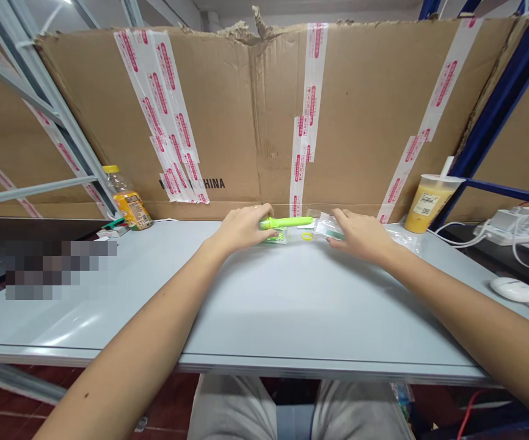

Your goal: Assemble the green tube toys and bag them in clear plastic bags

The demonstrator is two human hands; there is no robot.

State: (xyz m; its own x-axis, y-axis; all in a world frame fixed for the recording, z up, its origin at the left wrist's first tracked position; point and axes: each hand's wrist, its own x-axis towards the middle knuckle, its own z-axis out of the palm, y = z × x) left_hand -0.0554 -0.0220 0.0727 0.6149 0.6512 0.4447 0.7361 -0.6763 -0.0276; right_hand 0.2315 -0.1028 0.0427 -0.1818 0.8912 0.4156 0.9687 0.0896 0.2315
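While palm-down, L hand (241, 229) round green pen (289, 222).

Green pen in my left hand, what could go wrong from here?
The left hand grips only one end of the green pen, so it could slip and roll across the table.
The small yellow ring lies loose between the hands; the right hand, on the clear bag, might flick it away.
The drink cup stands near the right forearm; a sweep could tip it.
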